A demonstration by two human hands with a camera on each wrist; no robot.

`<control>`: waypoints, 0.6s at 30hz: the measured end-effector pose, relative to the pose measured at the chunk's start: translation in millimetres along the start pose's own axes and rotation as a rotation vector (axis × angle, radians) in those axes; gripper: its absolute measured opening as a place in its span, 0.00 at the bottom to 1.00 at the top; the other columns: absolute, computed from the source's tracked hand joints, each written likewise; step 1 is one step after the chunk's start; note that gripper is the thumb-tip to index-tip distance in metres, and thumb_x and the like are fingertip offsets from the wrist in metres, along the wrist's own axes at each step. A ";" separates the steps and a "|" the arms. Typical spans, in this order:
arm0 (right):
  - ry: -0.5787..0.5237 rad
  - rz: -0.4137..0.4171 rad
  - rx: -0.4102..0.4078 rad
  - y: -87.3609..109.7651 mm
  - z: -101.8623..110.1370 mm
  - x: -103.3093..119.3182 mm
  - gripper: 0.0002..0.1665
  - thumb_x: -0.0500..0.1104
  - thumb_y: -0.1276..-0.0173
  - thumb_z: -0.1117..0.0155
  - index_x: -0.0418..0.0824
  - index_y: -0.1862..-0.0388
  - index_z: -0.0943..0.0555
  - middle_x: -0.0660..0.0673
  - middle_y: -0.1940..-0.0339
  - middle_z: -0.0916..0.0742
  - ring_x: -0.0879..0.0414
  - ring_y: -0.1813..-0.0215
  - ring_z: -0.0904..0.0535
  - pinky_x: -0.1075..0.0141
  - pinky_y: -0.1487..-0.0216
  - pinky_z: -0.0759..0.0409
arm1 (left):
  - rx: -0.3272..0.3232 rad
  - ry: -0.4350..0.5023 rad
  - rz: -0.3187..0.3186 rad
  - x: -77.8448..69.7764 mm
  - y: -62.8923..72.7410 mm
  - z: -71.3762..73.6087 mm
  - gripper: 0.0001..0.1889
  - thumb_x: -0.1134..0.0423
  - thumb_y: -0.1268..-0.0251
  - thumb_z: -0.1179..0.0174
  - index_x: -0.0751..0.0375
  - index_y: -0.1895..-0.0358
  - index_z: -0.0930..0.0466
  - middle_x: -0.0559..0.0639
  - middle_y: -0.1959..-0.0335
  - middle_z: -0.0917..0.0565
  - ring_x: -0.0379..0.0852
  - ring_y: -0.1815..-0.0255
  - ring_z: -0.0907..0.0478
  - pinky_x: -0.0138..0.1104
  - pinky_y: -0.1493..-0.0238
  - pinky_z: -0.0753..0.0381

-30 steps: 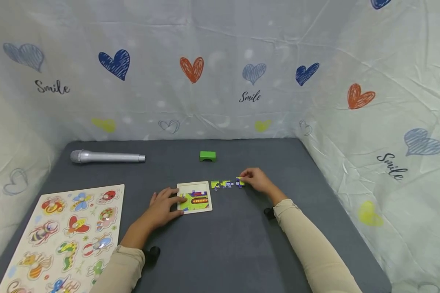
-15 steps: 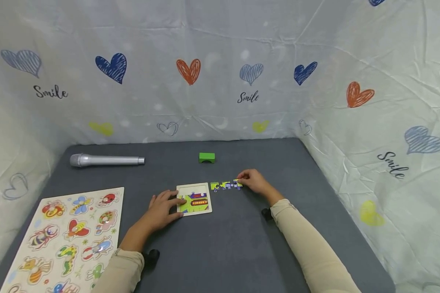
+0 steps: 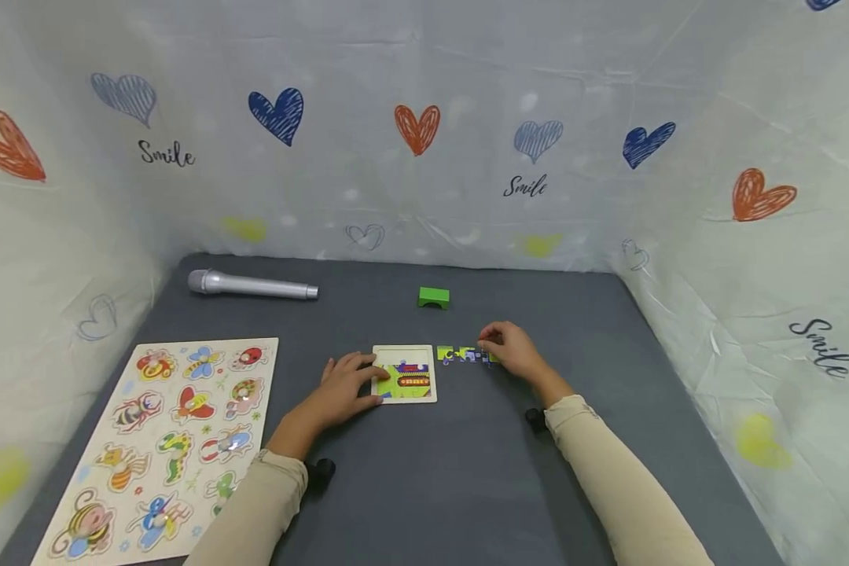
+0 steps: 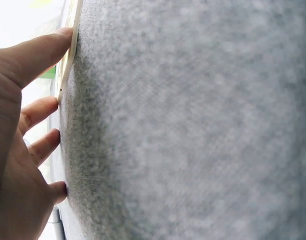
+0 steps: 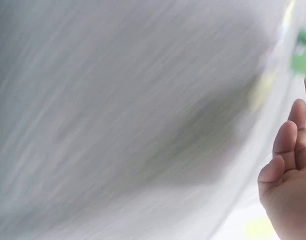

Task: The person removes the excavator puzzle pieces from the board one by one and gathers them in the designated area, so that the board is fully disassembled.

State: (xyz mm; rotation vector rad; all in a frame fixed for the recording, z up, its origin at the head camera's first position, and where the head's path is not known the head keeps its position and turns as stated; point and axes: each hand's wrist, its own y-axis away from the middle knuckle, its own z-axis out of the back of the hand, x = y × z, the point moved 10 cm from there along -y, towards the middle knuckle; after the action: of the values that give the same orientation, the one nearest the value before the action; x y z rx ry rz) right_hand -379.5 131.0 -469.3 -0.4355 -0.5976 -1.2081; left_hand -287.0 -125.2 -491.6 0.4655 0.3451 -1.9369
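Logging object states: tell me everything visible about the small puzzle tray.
The puzzle tray is squarish and shallow, with a pale rim that looks wooden. It lies flat on the grey tabletop. A printed picture, mainly green, purple and orange, fills its nearer part; the far strip is bare. The left hand touches its left side, one finger reaching over the picture.

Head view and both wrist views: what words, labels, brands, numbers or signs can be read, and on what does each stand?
"Smile": on the white cloth behind the table, left part.
"Smile": same cloth, right of centre, under a pale blue heart.
"Smile": on the cloth at the right side.
Puzzle tray: printed marks too small to tell whether any are letters.
Wrist views: nothing readable.
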 end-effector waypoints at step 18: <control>0.331 0.405 0.201 -2.5 -108.6 132.5 0.14 0.43 0.33 0.34 0.45 0.49 0.15 0.46 0.56 0.16 0.50 0.55 0.25 0.55 0.56 0.29 | -0.014 0.029 -0.006 1.2 -2.8 -0.1 0.10 0.52 0.40 0.33 0.47 0.57 0.17 0.55 0.31 0.31 0.63 0.26 0.45 0.71 0.35 0.55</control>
State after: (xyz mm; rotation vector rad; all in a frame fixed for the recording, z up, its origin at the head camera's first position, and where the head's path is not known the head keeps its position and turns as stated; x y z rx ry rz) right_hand -329.8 -32.9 -468.2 -0.1670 -0.3200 -0.7993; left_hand -290.0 -125.0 -492.2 0.4845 0.3795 -1.9339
